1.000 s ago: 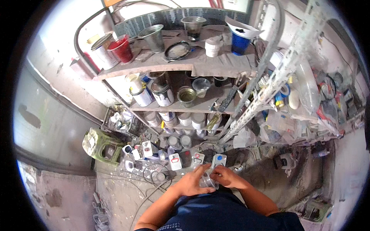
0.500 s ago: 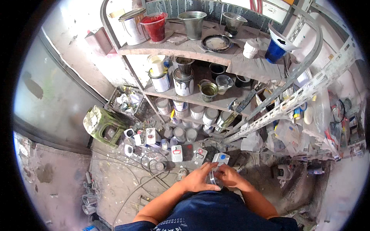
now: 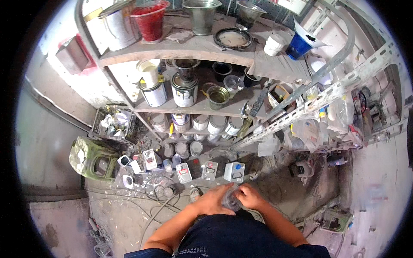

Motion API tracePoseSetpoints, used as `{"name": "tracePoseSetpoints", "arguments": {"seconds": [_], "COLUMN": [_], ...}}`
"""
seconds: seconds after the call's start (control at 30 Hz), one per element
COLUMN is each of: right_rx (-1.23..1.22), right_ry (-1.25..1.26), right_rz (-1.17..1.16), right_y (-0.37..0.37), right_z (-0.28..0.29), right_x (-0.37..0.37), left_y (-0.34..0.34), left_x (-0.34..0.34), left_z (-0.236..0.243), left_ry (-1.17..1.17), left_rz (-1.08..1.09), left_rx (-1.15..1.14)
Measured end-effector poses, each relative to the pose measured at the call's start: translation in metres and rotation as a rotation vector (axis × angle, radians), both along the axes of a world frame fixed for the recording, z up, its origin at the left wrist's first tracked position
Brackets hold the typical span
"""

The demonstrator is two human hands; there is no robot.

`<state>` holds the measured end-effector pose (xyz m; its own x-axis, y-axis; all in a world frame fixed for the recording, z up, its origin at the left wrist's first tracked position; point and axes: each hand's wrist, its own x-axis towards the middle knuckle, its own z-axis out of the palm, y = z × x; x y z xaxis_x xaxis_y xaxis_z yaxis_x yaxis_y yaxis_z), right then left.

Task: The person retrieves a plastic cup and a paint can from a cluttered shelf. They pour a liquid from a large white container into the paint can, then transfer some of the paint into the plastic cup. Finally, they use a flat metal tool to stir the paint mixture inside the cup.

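What I can see of the work is partly obscured. The clear plastic cup [image 3: 231, 203] is in front of the person's waist, between the two hands and above the floor; being transparent, its outline is faint, and I cannot tell whether it is one cup or several nested. The left hand [image 3: 214, 201] is partly open and curved round the cup's left side, fingers along the far side and thumb near the lower edge, holding it. The right hand [image 3: 250, 198] is more closed, its fingers curled in at the cup's upper right edge; the fingertips are hidden, so whether they pinch the wall or merely touch it I cannot determine. The dark shirt [image 3: 228, 236] fills the area just below the cup. Beyond the hands, near them on the floor, stands a pale jug with a blue cap [image 3: 235, 173]. On the upper shelf [image 3: 185, 54], the red cup [image 3: 148, 25] and the large tin [image 3: 119, 31] are cut off at the top. The plastic clutter [image 3: 307, 134] at right is too jumbled to itemise.
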<state>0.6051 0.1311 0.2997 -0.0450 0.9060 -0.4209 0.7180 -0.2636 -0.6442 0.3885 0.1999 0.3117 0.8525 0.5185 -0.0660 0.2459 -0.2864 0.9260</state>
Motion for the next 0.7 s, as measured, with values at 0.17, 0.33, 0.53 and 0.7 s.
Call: {"name": "tracePoseSetpoints", "arguments": {"seconds": [0.17, 0.33, 0.53, 0.7], "right_rx": [-0.025, -0.259, -0.165, -0.354], "right_ry": [0.163, -0.033, 0.013, 0.001], "right_rz": [-0.451, -0.49, -0.433, -0.398], "right_y": [-0.019, -0.077, -0.159, -0.161], "right_z": [-0.017, -0.064, -0.134, -0.121], "right_x": [0.012, 0.054, 0.066, 0.059], "left_y": [0.034, 0.11, 0.203, 0.24], "left_x": [0.002, 0.025, 0.098, 0.132], "left_z": [-0.074, -0.193, -0.231, -0.253], "left_ry": [-0.047, -0.046, -0.204, -0.263], "left_rz": [0.262, 0.62, 0.878, 1.048], "left_rx": [-0.176, 0.252, 0.199, 0.253]}}
